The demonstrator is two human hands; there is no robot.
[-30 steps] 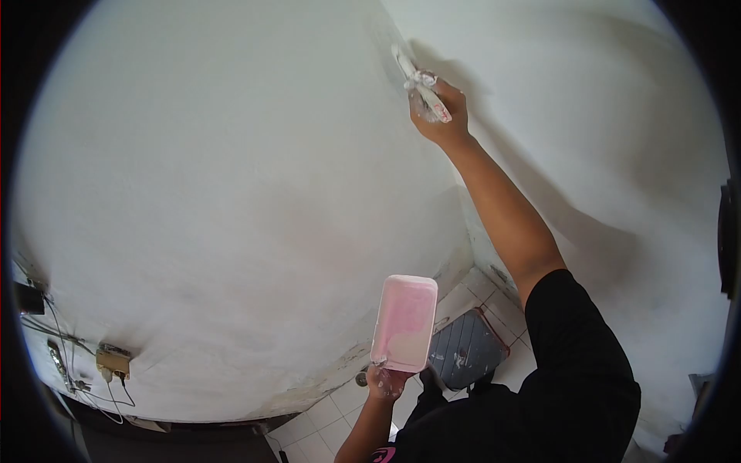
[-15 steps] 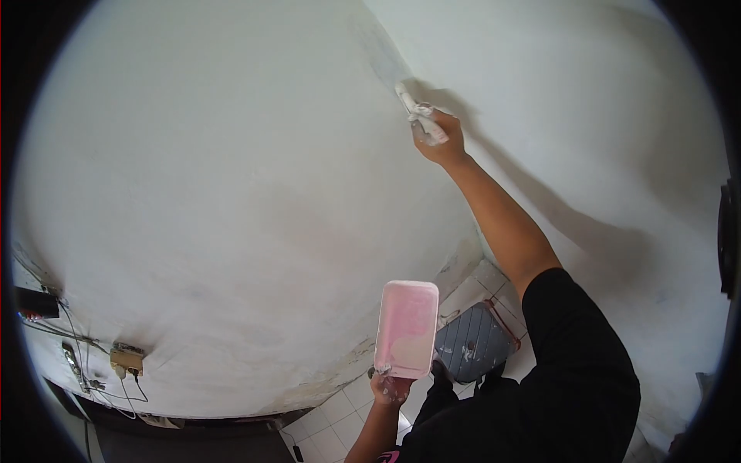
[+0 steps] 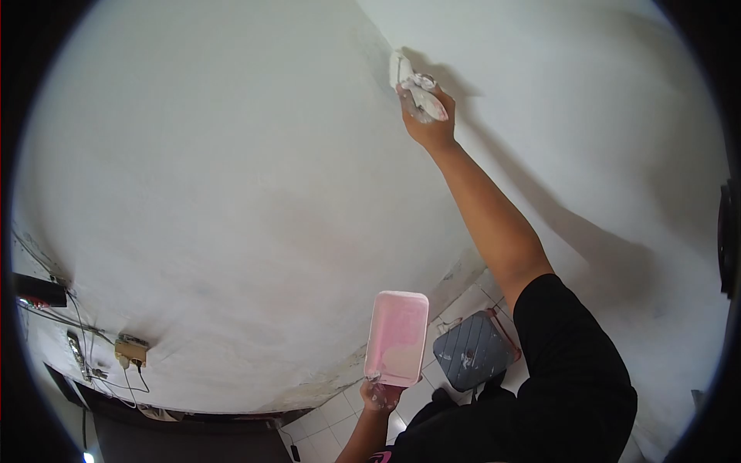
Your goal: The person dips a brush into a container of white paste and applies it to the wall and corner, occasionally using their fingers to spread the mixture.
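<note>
**Blade pressed high in the wall corner, pink tray held low**

The white wall (image 3: 231, 193) fills most of the view and meets a second wall at a corner near the top. A grey ribbed tray (image 3: 472, 359) lies on the tiled floor (image 3: 328, 432). The left hand (image 3: 382, 395) grips the pink tray (image 3: 397, 337) by its lower edge, upright. The right hand (image 3: 426, 116) is closed around a paste-caked blade (image 3: 409, 81), its tip touching the corner. A socket box (image 3: 131, 351) with loose wires hangs at the wall's lower left. A pink mark on the black shirt (image 3: 540, 417) is cut off and unreadable.
</note>
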